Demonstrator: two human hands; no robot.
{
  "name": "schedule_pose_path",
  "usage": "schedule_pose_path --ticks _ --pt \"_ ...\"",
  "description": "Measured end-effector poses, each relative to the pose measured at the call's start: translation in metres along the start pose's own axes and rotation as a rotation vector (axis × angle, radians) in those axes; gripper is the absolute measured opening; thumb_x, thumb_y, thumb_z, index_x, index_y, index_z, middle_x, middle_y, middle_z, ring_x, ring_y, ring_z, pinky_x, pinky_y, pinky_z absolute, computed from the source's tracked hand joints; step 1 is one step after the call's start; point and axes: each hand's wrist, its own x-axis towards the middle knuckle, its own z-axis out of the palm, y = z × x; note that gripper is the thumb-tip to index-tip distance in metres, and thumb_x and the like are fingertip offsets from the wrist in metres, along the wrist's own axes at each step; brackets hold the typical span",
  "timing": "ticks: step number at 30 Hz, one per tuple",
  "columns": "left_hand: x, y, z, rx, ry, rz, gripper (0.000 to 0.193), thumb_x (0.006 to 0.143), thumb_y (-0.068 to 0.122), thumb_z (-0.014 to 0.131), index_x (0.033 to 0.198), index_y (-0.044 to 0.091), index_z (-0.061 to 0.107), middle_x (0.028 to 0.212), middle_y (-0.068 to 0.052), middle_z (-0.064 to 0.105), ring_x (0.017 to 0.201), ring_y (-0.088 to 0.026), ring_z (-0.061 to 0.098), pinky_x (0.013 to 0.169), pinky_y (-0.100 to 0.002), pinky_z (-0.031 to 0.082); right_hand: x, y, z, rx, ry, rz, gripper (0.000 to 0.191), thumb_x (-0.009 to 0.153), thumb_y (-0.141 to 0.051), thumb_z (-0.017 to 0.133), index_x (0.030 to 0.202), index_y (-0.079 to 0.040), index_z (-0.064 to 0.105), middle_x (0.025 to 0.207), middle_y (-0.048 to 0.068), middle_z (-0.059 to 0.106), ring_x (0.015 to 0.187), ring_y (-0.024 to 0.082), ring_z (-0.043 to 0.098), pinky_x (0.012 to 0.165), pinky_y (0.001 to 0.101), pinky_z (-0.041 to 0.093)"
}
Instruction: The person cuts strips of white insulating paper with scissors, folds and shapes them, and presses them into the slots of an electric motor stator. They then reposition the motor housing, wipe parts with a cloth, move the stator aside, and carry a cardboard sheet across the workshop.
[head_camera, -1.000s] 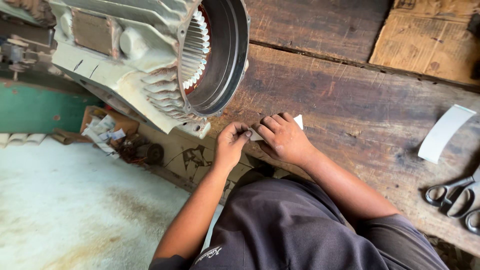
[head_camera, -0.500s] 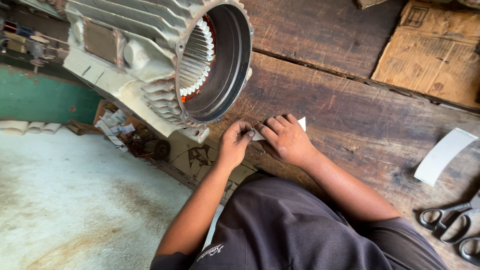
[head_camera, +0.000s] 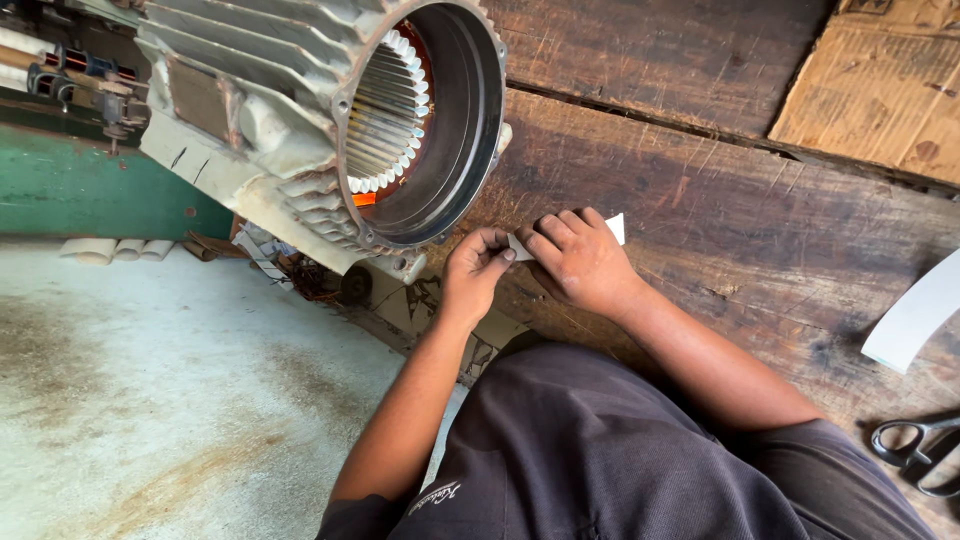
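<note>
Bare forearms, bare hands; dark grey short-sleeved shirt (head_camera: 610, 450) (small pale script mark near left sleeve).

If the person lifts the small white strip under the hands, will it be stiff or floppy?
The white strip looks thin like paper, so probably light and bendable. It lies flat under the right hand and left hand, so it likely creases easily.

Left hand (head_camera: 474, 272) and right hand (head_camera: 577, 262) pinch 1 white paper strip (head_camera: 612, 229) on wooden bench (head_camera: 760, 220), just beside motor stator housing (head_camera: 330, 120); scissors (head_camera: 915, 450) well apart.
</note>
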Motion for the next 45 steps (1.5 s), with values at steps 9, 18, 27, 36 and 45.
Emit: schedule_pose_path --ticks 9,18,27,36,45 --pt "-0.005 0.004 0.007 0.162 -0.046 0.021 0.009 0.102 -0.001 0.060 0.111 0.001 0.060 0.096 -0.001 0.063 0.082 -0.007 0.059 0.072 -0.025 0.051 0.001 -0.001 -0.007 -0.013 0.007 -0.001 0.043 0.085 -0.028 0.075 0.121 -0.006 0.066 0.099 0.008 0.063 0.089 0.024 0.062 0.076 0.0393 0.044" --pt "-0.007 0.013 0.006 0.018 -0.093 0.002 0.012 0.097 -0.004 0.060 0.107 0.003 0.060 0.092 -0.001 0.064 0.079 -0.007 0.059 0.070 -0.026 0.051 0.004 -0.010 -0.011 -0.039 0.001 0.001 0.044 0.084 -0.027 0.077 0.121 -0.007 0.067 0.098 0.008 0.064 0.090 0.025 0.062 0.077 0.0394 0.045" --pt "-0.013 0.020 0.002 -0.228 -0.039 -0.190 0.009 0.094 0.000 0.058 0.099 0.006 0.063 0.082 -0.001 0.063 0.072 -0.011 0.060 0.060 -0.028 0.050 0.012 -0.032 -0.017 -0.088 -0.005 -0.033 0.048 0.080 -0.023 0.079 0.122 -0.005 0.067 0.100 0.009 0.064 0.092 0.026 0.062 0.078 0.0406 0.046" --pt "-0.011 0.034 -0.001 -0.293 -0.208 -0.216 0.007 0.095 0.004 0.059 0.098 0.008 0.065 0.083 -0.001 0.066 0.071 -0.012 0.062 0.061 -0.028 0.051 0.011 -0.070 -0.032 -0.211 0.013 0.022 0.050 0.078 -0.021 0.080 0.124 -0.006 0.066 0.102 0.009 0.064 0.094 0.027 0.062 0.081 0.0417 0.046" --pt "-0.009 0.041 -0.013 -0.206 -0.475 -0.056 0.008 0.098 0.005 0.057 0.100 0.007 0.065 0.082 -0.001 0.065 0.070 -0.010 0.062 0.060 -0.027 0.051 0.016 -0.144 -0.025 -0.415 0.055 0.241 0.051 0.078 -0.023 0.082 0.125 -0.008 0.067 0.102 0.008 0.066 0.092 0.028 0.063 0.081 0.0412 0.047"
